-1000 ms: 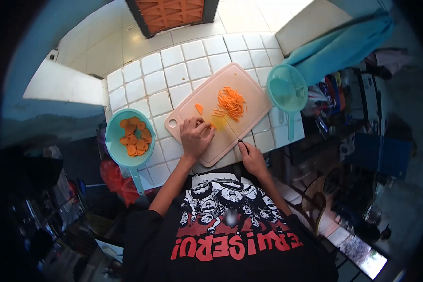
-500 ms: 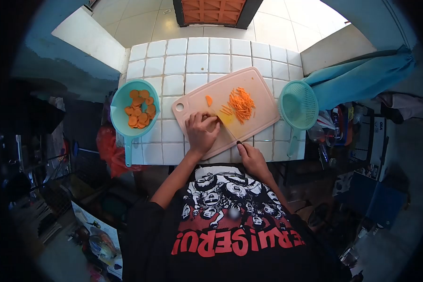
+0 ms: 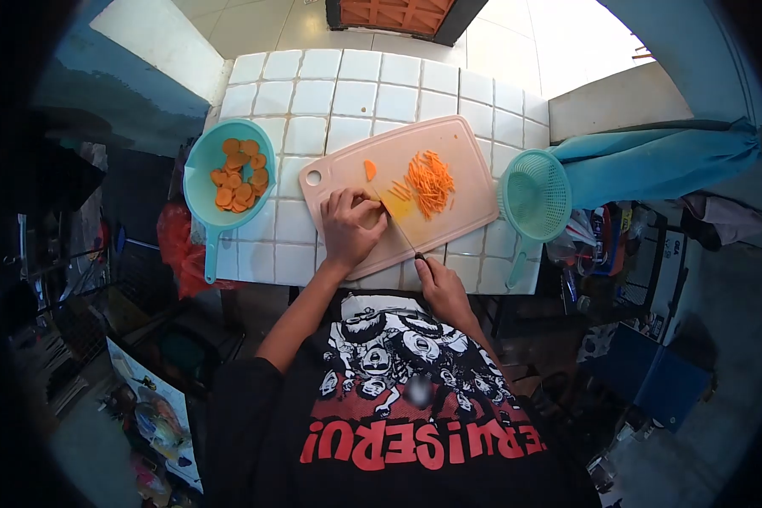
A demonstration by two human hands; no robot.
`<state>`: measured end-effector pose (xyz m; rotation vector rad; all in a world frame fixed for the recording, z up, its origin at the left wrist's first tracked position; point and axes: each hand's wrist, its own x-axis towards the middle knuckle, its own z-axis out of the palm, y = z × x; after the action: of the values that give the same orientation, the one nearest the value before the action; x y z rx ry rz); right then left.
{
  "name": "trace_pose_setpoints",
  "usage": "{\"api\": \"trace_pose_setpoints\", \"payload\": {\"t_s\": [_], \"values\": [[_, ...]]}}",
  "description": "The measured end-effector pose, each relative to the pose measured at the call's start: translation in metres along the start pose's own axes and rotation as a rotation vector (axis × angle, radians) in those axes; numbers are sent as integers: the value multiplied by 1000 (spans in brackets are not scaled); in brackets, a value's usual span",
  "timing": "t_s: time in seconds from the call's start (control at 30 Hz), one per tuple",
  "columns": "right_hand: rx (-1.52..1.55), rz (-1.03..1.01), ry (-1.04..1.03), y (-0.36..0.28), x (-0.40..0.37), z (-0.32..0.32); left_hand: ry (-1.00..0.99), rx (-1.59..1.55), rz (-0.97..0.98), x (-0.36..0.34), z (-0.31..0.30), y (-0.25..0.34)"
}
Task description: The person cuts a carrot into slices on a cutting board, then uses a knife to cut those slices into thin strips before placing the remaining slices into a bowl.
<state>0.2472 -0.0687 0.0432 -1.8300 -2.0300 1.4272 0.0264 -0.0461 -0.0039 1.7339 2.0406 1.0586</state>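
My right hand (image 3: 443, 288) grips the dark handle of a knife (image 3: 409, 240), whose blade slants up and left across the pink cutting board (image 3: 334, 173). Beside the blade, my left hand (image 3: 351, 227) presses on the board with curled fingers; whatever lies under the fingertips is hidden. A pile of carrot strips (image 3: 430, 184) lies right of the blade, with a few loose strips near it. Above my left hand sits a single carrot piece (image 3: 370, 170). A yellow-orange stain marks the board between blade and pile.
On the left of the white tiled counter (image 3: 309, 134) stands a teal colander (image 3: 193, 190) with several round carrot slices (image 3: 240, 173). A second teal colander (image 3: 535, 196) stands at the right. A red plastic bag (image 3: 176, 245) hangs at the left edge, and blue cloth (image 3: 652, 165) lies at the right.
The whole view has shifted slightly, so the counter things appear a little further left. Both hands stay at the board, with the knife still in my right hand.
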Motion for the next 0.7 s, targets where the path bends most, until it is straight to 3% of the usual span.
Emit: {"api": "trace_pose_setpoints", "payload": {"t_s": [0.7], "values": [[-178,34,26,-15,7,0,-12,47,10,2,1,-3]]}}
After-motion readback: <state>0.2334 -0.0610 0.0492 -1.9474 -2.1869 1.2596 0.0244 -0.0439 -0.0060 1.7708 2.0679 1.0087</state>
